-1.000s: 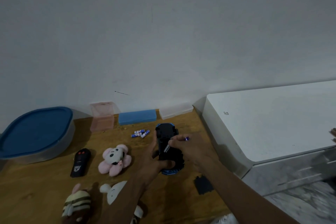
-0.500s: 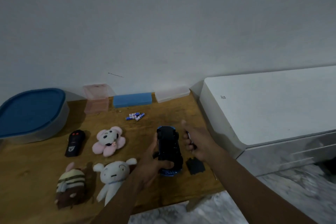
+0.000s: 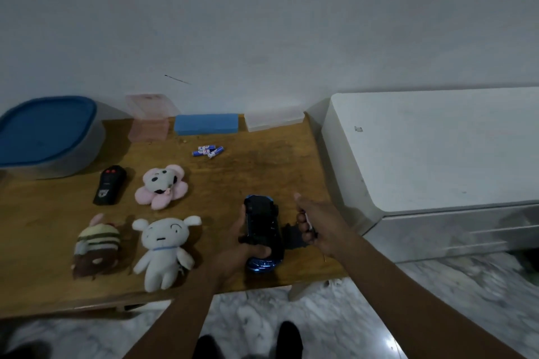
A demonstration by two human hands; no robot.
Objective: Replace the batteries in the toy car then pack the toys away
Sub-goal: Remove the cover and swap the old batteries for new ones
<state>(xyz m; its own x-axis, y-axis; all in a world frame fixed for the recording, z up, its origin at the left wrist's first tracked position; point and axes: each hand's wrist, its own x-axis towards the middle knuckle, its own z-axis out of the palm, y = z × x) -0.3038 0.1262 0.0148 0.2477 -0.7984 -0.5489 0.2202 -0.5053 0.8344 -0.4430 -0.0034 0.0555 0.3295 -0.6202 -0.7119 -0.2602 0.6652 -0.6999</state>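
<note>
My left hand grips the blue toy car, held upside down with its black underside up, over the wooden table near the front edge. My right hand is just right of the car, fingers curled around a small battery. Under that hand a black battery cover lies on the table. Two loose blue and white batteries lie further back. A black remote lies to the left.
Three plush toys sit on the left: a pink flower one, a white dog, a striped brown one. A blue-lidded tub, a pink box, a blue box and a clear box line the wall. A white cabinet stands right.
My right hand has pulled away from the car's underside to the right with a battery in its fingers. The car has come nearer the table's front edge as my head tilted down.
</note>
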